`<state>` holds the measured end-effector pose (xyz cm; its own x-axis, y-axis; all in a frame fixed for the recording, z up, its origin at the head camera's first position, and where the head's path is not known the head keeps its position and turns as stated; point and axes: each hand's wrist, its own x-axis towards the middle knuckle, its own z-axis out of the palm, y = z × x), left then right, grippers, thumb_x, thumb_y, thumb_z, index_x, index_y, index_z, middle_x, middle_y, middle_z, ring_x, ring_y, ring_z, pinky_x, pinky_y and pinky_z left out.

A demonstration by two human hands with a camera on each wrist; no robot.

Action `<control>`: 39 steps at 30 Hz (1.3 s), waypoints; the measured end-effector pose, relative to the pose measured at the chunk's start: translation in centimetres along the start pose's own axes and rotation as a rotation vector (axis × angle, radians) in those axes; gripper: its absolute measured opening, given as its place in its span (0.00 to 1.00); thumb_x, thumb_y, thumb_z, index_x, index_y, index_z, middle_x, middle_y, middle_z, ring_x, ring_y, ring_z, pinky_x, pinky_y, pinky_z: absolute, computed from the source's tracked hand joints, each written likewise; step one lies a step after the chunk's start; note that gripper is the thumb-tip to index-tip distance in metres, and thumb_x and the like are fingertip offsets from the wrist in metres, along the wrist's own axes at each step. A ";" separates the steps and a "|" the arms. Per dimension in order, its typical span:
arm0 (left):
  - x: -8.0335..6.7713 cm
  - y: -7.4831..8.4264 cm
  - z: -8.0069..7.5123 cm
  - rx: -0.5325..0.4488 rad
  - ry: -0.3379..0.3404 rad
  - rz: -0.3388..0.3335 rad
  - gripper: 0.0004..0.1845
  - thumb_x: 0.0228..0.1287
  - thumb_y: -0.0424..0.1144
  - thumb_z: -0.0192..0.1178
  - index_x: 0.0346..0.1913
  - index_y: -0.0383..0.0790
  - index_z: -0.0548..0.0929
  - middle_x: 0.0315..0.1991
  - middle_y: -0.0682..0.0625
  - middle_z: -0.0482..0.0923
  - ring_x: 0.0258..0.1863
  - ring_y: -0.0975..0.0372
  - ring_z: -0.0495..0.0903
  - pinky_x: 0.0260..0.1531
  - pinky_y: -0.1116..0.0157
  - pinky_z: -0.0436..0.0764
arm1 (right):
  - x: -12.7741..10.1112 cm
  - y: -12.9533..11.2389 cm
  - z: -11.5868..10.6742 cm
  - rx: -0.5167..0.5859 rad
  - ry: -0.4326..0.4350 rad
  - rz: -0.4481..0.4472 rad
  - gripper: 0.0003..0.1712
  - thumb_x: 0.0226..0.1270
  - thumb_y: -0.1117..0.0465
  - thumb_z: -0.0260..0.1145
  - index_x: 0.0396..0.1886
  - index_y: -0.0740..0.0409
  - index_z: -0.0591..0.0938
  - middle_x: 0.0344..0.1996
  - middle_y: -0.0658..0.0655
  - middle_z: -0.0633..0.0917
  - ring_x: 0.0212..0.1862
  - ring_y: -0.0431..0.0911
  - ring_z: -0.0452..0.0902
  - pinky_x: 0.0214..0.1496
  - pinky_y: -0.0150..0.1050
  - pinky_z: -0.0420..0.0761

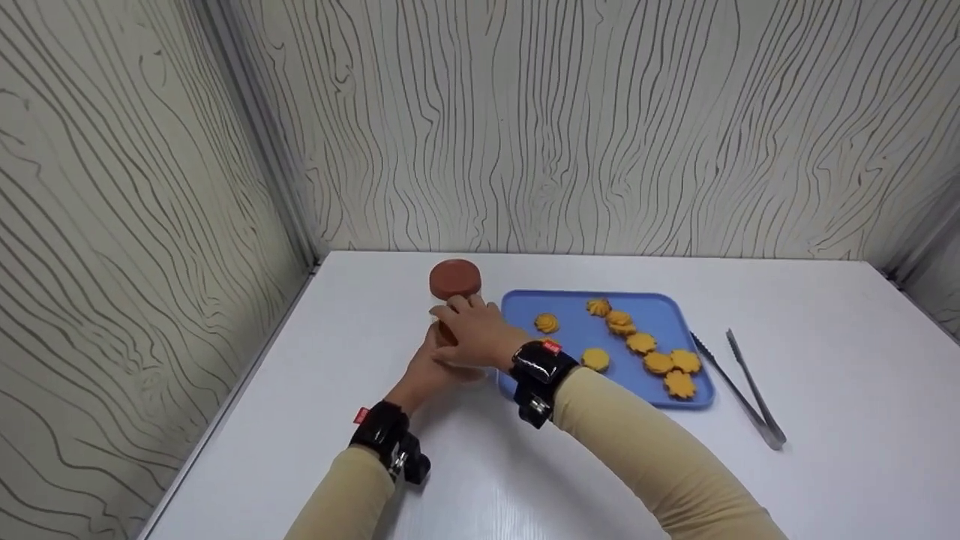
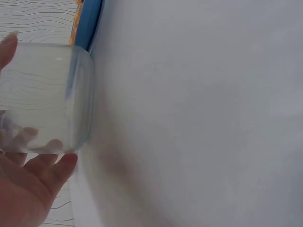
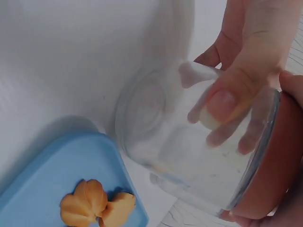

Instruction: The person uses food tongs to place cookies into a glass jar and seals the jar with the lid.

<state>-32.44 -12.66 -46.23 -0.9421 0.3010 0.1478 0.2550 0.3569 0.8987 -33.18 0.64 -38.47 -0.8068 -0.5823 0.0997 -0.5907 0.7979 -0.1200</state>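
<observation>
A clear jar [image 3: 189, 146] with a red-brown lid [image 3: 272, 165] is between my two hands. My left hand [image 1: 431, 369] holds the glass body [image 2: 40, 85], with its thumb on one side and its fingers curled around the other. From above, my right hand [image 1: 480, 331] grips the lid, its fingers around the edge. Inside the jar nothing shows but the fingers seen through the glass. Just behind the hands stands another red-brown lid [image 1: 455, 277], apparently on a second jar that the right hand mostly hides.
Right of the hands lies a blue tray [image 1: 517, 304] bearing several golden flower-shaped cookies [image 1: 641, 343]. Metal tongs [image 1: 757, 412] lie spread beside its right edge. The white table [image 1: 360, 300] meets wood-patterned panels [image 1: 525, 150] at the back and left.
</observation>
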 end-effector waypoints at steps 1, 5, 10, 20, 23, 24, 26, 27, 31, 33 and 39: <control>0.0 0.0 0.0 0.002 0.006 -0.018 0.58 0.49 0.37 0.74 0.74 0.30 0.44 0.72 0.37 0.56 0.68 0.50 0.61 0.65 0.53 0.64 | 0.0 0.0 0.1 -0.003 0.004 0.022 0.40 0.63 0.36 0.62 0.69 0.51 0.70 0.60 0.62 0.72 0.58 0.58 0.67 0.54 0.55 0.73; -0.1 -0.2 -0.1 -0.007 0.012 -0.030 0.58 0.49 0.38 0.74 0.75 0.31 0.44 0.70 0.37 0.59 0.67 0.50 0.63 0.64 0.52 0.65 | -0.4 0.0 0.0 0.000 -0.005 0.100 0.46 0.60 0.33 0.62 0.72 0.52 0.66 0.59 0.65 0.72 0.53 0.58 0.70 0.51 0.54 0.75; -0.1 -0.4 -0.3 0.008 0.000 0.033 0.58 0.48 0.40 0.75 0.74 0.31 0.46 0.70 0.38 0.60 0.66 0.51 0.64 0.64 0.52 0.65 | -0.4 0.2 -0.3 0.101 -0.026 0.084 0.40 0.58 0.42 0.66 0.70 0.48 0.70 0.57 0.62 0.72 0.50 0.54 0.69 0.46 0.48 0.77; -0.4 -0.1 -0.3 -0.015 0.009 -0.001 0.56 0.49 0.39 0.75 0.73 0.30 0.47 0.68 0.38 0.63 0.65 0.50 0.66 0.63 0.52 0.67 | -0.4 1.4 -0.6 0.231 -0.074 -0.048 0.39 0.55 0.51 0.71 0.69 0.42 0.72 0.64 0.56 0.68 0.58 0.54 0.65 0.53 0.49 0.74; -0.3 0.1 -0.2 -0.037 -0.012 0.023 0.57 0.48 0.37 0.76 0.73 0.32 0.46 0.68 0.39 0.63 0.64 0.51 0.66 0.62 0.52 0.67 | -0.5 2.2 -0.8 0.259 -0.095 -0.098 0.40 0.53 0.55 0.70 0.69 0.41 0.72 0.66 0.55 0.67 0.60 0.54 0.63 0.55 0.48 0.74; -0.3 0.1 -0.2 -0.049 -0.017 0.022 0.57 0.48 0.37 0.76 0.73 0.32 0.46 0.67 0.39 0.64 0.64 0.51 0.66 0.62 0.52 0.67 | -0.5 2.4 -0.9 0.273 -0.106 -0.113 0.40 0.53 0.56 0.70 0.69 0.41 0.71 0.66 0.55 0.66 0.61 0.53 0.62 0.56 0.48 0.73; -0.3 0.1 -0.1 -0.069 -0.013 0.013 0.57 0.47 0.36 0.76 0.74 0.33 0.47 0.67 0.39 0.64 0.64 0.51 0.66 0.62 0.51 0.67 | -0.8 2.9 -1.3 0.310 -0.129 -0.133 0.41 0.52 0.59 0.69 0.70 0.42 0.71 0.67 0.55 0.65 0.63 0.53 0.60 0.57 0.48 0.72; -0.3 0.2 -0.1 -0.072 -0.007 0.003 0.57 0.47 0.36 0.76 0.74 0.33 0.48 0.67 0.39 0.64 0.64 0.50 0.66 0.62 0.51 0.67 | -0.9 3.1 -1.6 0.324 -0.133 -0.139 0.41 0.52 0.60 0.68 0.70 0.43 0.71 0.67 0.55 0.65 0.63 0.54 0.60 0.58 0.49 0.72; -0.3 0.2 0.0 -0.061 0.032 -0.063 0.57 0.46 0.38 0.77 0.74 0.34 0.50 0.67 0.38 0.63 0.65 0.48 0.64 0.62 0.48 0.65 | -1.9 4.1 -2.3 0.377 -0.132 -0.104 0.41 0.53 0.61 0.68 0.71 0.46 0.69 0.68 0.56 0.64 0.63 0.54 0.59 0.57 0.51 0.72; -0.3 0.1 0.1 -0.034 0.048 -0.085 0.57 0.46 0.40 0.77 0.74 0.34 0.49 0.68 0.38 0.62 0.66 0.47 0.63 0.63 0.47 0.64 | -2.6 4.6 -2.5 0.386 -0.118 -0.069 0.42 0.55 0.59 0.69 0.72 0.47 0.68 0.69 0.58 0.63 0.64 0.55 0.61 0.57 0.51 0.73; -0.6 -0.3 0.5 0.020 0.094 -0.106 0.57 0.46 0.40 0.78 0.73 0.33 0.50 0.67 0.35 0.64 0.66 0.45 0.63 0.63 0.47 0.64 | -4.3 6.2 -2.7 0.359 -0.066 0.003 0.42 0.54 0.53 0.69 0.72 0.46 0.68 0.70 0.61 0.63 0.63 0.57 0.63 0.57 0.52 0.73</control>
<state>-31.88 -12.54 -46.82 -0.9799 0.1771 0.0915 0.1567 0.4005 0.9028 -33.32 8.55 -36.97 -0.8006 -0.5982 0.0359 -0.5444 0.7009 -0.4609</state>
